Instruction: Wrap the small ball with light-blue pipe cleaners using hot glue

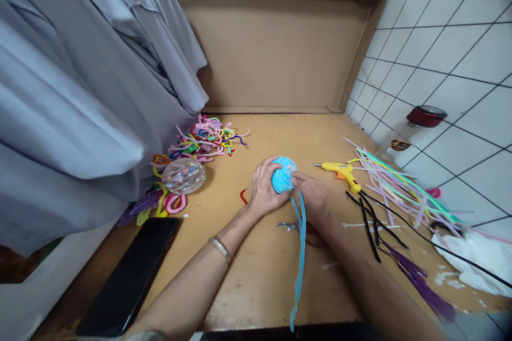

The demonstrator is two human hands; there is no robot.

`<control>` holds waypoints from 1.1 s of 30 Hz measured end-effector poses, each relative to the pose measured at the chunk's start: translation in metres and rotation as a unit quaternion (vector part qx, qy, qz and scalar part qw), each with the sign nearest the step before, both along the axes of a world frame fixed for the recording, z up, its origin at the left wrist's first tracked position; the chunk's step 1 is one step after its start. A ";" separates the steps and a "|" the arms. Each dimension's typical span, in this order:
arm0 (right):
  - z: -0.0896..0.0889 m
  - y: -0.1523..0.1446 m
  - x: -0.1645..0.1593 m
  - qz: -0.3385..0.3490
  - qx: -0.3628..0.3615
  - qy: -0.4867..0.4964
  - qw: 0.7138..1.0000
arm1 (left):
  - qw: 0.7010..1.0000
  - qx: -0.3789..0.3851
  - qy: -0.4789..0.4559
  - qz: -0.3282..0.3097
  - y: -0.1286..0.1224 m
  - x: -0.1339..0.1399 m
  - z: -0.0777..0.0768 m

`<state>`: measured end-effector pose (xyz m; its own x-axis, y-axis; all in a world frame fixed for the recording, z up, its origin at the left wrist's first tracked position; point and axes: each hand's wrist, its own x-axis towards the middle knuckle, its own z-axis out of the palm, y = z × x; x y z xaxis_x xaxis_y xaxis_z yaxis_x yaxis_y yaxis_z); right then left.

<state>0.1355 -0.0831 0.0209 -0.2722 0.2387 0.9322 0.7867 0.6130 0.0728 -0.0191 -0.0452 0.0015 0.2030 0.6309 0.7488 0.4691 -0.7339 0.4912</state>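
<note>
My left hand (266, 189) is wrapped around a small ball (282, 178) covered in coils of light blue pipe cleaner. On the ball's right side, my right hand (313, 196) pinches the blue pipe cleaner (300, 266) against the surface. Two long ends of it hang down toward the table's front edge. A paler patch shows on the ball near the right fingertips. Beneath my right wrist lies a pair of scissors (287, 226), its handles partly hidden. A short red pipe cleaner piece (244, 196) rests left of my left hand.
At right lie a yellow glue gun (342, 173) with its cable, loose pipe cleaners (400, 186), a purple tassel (424, 282) and a lidded jar (416, 128). At left are a speckled clear ball (184, 176), tangled pipe cleaners (208, 136) and a black phone (130, 277). Cardboard (276, 48) stands behind.
</note>
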 end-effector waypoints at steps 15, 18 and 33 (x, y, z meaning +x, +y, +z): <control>0.001 -0.001 -0.006 -0.054 0.059 -0.088 0.993 | 1.000 -0.002 0.000 0.005 0.000 0.000 0.000; -0.002 -0.001 -0.007 -0.064 0.056 -0.098 0.992 | 1.000 -0.005 -0.001 0.006 0.000 0.000 -0.001; -0.002 -0.002 -0.008 -0.071 0.038 -0.044 0.996 | 1.000 -0.004 0.006 0.009 -0.001 0.000 0.001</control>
<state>0.1279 -0.0847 0.0192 -0.3224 0.2104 0.9229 0.8538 0.4856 0.1876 -0.0189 -0.0465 0.0026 0.1996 0.6405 0.7416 0.4884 -0.7212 0.4913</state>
